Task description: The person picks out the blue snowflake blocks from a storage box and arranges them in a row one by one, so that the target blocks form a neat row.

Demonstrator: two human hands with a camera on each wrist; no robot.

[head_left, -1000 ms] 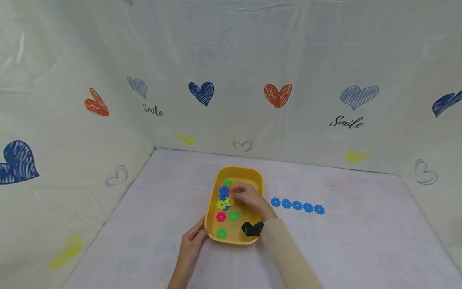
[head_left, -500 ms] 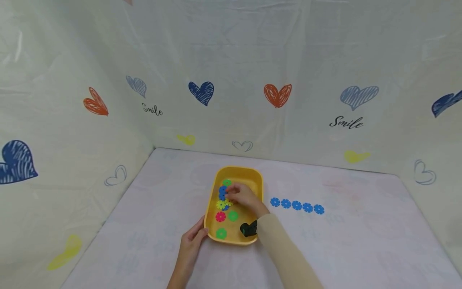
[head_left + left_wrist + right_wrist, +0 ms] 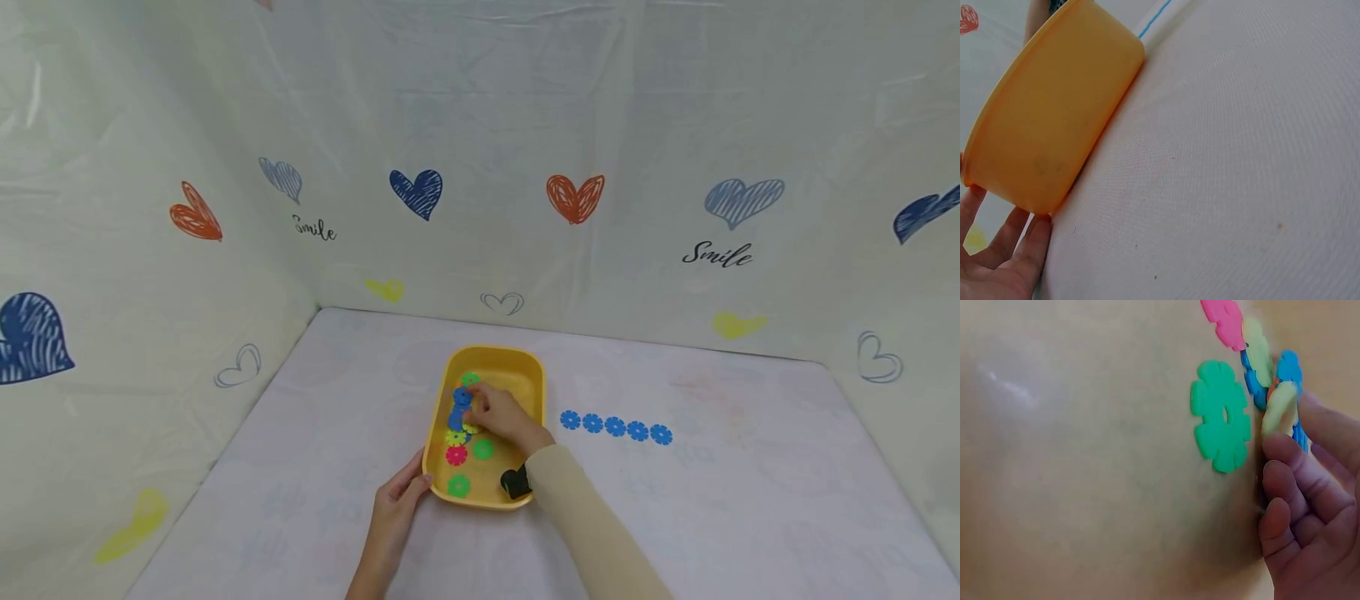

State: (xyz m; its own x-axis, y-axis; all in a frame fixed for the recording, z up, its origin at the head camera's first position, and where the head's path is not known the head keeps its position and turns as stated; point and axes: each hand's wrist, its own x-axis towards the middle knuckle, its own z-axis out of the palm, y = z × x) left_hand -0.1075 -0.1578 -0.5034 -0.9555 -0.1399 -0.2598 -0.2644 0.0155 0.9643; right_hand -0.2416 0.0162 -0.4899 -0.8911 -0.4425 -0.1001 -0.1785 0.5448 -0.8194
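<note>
My left hand [image 3: 396, 500] grips the near left corner of a yellow tray [image 3: 501, 505]; in the left wrist view its fingertips sit against the tray's outer wall. Inside the tray, my right hand [image 3: 504, 414] reaches in among several notched plastic snowflake discs. Its index finger and thumb are apart, with the tips at the blue discs [image 3: 462, 396] and a yellow disc [image 3: 1280, 411]. Another yellow disc [image 3: 455, 437] and a pink-red disc [image 3: 456, 455] lie just nearer. Green discs [image 3: 483, 448] lie along the tray floor. My fingers partly hide the pile.
A row of several blue discs [image 3: 615, 427] lies on the white tabletop [image 3: 712, 508], right of the tray. The black wrist camera [image 3: 516, 482] hangs over the tray's near right corner. A heart-printed sheet [image 3: 487, 250] rises behind the table.
My right hand has moved left and its index finger and thumb have spread apart. A blue disc, a yellow disc and the pink-red disc have shifted slightly nearer. The left hand stays on the tray.
</note>
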